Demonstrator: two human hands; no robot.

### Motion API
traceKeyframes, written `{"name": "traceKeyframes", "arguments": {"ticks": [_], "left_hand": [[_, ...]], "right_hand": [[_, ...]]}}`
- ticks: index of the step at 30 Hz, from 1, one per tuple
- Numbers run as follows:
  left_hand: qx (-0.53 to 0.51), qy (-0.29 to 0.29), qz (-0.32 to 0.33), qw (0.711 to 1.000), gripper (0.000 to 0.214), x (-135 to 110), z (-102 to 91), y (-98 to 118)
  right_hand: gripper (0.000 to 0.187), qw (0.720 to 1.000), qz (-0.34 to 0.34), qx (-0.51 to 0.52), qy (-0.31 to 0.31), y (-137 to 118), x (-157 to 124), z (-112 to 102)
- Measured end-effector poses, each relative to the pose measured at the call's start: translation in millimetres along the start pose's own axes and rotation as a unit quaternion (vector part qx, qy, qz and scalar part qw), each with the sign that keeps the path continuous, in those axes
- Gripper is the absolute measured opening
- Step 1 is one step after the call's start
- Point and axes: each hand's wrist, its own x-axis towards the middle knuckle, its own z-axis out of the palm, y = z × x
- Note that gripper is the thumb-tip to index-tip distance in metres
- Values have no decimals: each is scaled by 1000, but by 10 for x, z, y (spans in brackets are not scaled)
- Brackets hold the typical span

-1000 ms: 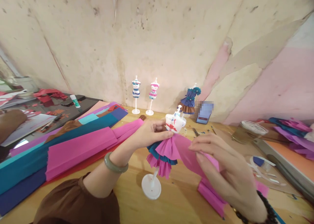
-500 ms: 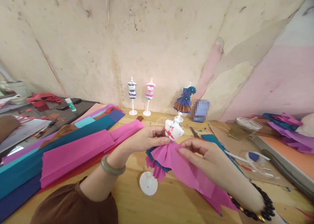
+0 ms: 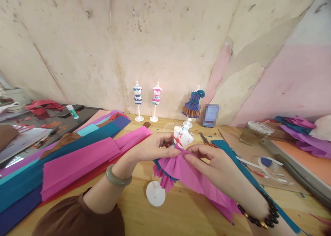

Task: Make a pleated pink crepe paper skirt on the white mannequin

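Observation:
A small white dress form [image 3: 182,136] with red and blue marks on its chest leans over the table, its round white base [image 3: 155,193] tilted toward me. Ruffles of pink and teal crepe paper [image 3: 165,175] ring its lower part. My left hand [image 3: 155,147] is closed round its waist, the thumb pressing the gathered top of a pink crepe paper strip [image 3: 192,174] against it. Just to the right, my right hand [image 3: 207,158] pinches the same strip at its upper edge. The loose end of the strip trails down to the right, partly under my right forearm.
Two bare dress forms [image 3: 138,98] and one in a blue and brown dress [image 3: 194,103] stand by the wall, near a phone [image 3: 210,115]. Folded crepe paper [image 3: 77,167] lies left. Scissors [image 3: 207,139], a plastic cup [image 3: 256,132] and a glue stick [image 3: 72,112] are around.
My right hand has moved left, close to my left thumb, bringing the pink strip in to the waist. The strip shows more folds there. The view has shifted slightly.

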Motion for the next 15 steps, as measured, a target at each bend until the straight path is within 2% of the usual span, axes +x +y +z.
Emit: {"name": "traceKeyframes", "arguments": {"ticks": [5,15], "left_hand": [[-6,-25,2,1000,29,3,-1,5],[-36,-14,-6,999,28,3,18,-2]], "right_hand": [[19,1000,-6,1,1,-14,-19,-35],[18,999,-51,14,8,-89,-38,-47]]}}
